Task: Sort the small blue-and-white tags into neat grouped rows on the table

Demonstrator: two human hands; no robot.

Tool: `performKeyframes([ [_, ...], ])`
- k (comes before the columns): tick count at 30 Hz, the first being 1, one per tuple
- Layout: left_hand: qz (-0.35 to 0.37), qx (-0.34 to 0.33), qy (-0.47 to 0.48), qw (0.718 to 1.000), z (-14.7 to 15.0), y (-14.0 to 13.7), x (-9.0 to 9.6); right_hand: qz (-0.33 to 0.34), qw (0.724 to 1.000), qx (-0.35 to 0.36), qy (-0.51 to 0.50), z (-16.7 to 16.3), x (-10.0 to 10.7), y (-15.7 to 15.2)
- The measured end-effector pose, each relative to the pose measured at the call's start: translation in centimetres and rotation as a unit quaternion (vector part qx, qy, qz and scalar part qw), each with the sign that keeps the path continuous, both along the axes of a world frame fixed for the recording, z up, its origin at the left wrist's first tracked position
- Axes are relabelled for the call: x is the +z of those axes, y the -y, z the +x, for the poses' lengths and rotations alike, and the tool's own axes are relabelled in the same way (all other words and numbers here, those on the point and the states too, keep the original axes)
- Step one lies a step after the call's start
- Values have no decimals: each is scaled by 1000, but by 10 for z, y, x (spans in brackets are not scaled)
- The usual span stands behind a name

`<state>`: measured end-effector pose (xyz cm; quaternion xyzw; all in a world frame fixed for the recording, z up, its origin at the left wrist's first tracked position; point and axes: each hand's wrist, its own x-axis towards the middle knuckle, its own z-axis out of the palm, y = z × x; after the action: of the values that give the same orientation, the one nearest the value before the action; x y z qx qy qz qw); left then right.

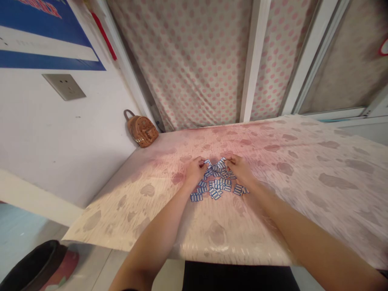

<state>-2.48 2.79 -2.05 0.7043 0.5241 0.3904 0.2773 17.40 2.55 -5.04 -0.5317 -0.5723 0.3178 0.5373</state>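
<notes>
Small flat blue-and-white striped pieces [220, 185] lie in a loose, overlapping heap on the patterned tablecloth [215, 234]; their exact kind is too small to tell. At the far left of the heap, my left hand [195, 169] is closed, its thumb and fingers pinching one striped piece [207, 163]. My right hand [240, 166] pinches another striped piece [222, 162] at the far right of the heap. Both held pieces are raised at their inner ends and stand close together, apart from each other.
A small brown backpack-shaped bag [142, 131] sits against the wall at the table's back left corner. Dotted curtains [194, 64] hang behind the table. A wall socket [64, 87] is at left, and a dark-rimmed bin [39, 262] stands on the floor.
</notes>
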Motion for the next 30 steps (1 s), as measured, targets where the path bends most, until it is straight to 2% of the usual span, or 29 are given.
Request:
performKeyframes([
  [4, 3, 12, -30, 999, -2, 2, 3, -6, 999, -4, 33, 1, -4, -1],
  [9, 114, -16, -133, 984, 3, 5, 2, -9, 999, -25, 40, 3, -5, -2],
  [15, 108, -53, -193, 974, 15, 6, 0, -3, 996, -50, 77, 6, -1, 0],
  [26, 115, -56, -171, 977, 14, 5, 3, 12, 992, -75, 98, 3, 5, 3],
  [30, 61, -49, -107, 991, 10, 8, 9, 23, 992, -56, 107, 5, 1, 0],
])
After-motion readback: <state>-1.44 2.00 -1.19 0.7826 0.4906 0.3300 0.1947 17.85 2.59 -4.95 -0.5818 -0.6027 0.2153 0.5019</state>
